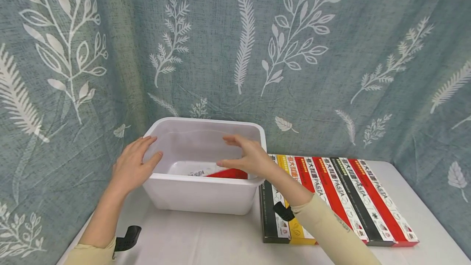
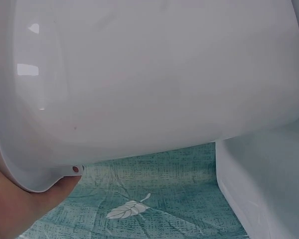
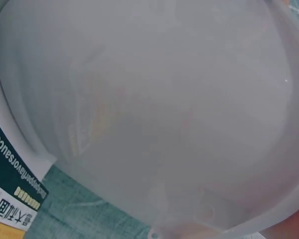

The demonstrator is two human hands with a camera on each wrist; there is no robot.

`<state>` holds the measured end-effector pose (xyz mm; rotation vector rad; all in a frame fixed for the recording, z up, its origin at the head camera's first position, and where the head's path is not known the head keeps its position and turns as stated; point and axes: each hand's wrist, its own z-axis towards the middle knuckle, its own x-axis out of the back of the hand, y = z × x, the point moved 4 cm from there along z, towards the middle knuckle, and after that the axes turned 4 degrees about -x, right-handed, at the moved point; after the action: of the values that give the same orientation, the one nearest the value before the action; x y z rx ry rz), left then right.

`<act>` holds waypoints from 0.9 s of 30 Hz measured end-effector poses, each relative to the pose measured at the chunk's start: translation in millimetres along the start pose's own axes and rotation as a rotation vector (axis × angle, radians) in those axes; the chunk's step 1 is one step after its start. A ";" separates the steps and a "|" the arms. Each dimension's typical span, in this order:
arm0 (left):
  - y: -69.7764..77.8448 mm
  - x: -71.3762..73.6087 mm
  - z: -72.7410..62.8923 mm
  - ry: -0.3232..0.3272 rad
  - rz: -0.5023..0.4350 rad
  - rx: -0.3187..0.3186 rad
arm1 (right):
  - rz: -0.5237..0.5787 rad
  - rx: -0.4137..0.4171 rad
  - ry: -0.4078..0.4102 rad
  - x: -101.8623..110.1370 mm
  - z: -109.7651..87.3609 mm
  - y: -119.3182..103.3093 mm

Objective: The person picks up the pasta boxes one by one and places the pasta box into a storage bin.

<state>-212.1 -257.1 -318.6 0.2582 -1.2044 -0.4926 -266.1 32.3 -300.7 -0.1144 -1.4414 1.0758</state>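
A white plastic bin (image 1: 198, 194) stands on the white cloth with a red-and-white packet (image 1: 229, 173) lying at its bottom, partly hidden by the front wall. My left hand (image 1: 134, 165) is at the bin's left rim, fingers extended and thumb apart; the left wrist view has the same hand (image 2: 27, 204) right against the rim. Over the right rim reaches my right hand (image 1: 252, 156), its fingers and thumb spread with nothing between them. In the right wrist view, part of this hand (image 3: 291, 224) shows beside the rim, with the bin wall (image 3: 179, 114) filling most of the picture.
To the right, several flat pasta boxes (image 1: 362, 199) in red, black, white and yellow lie side by side, close to the bin. A blue-green leaf-patterned curtain (image 1: 217, 52) hangs behind and around the white-covered table (image 1: 206, 240).
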 end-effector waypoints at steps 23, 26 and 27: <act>2.6 -1.0 -0.3 -0.017 0.003 0.024 | 0.398 -0.045 0.269 35.9 -36.7 30.3; 2.1 -0.4 -1.2 -0.005 0.005 0.022 | 0.464 -0.098 0.301 41.5 -47.0 37.8; 1.8 -0.5 -1.5 -0.002 0.005 0.021 | 0.482 -0.115 0.313 42.9 -50.7 40.6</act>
<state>-210.5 -255.4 -318.7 0.2723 -1.2126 -0.4763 -254.9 109.1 -306.2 -0.7111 -1.2153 1.2927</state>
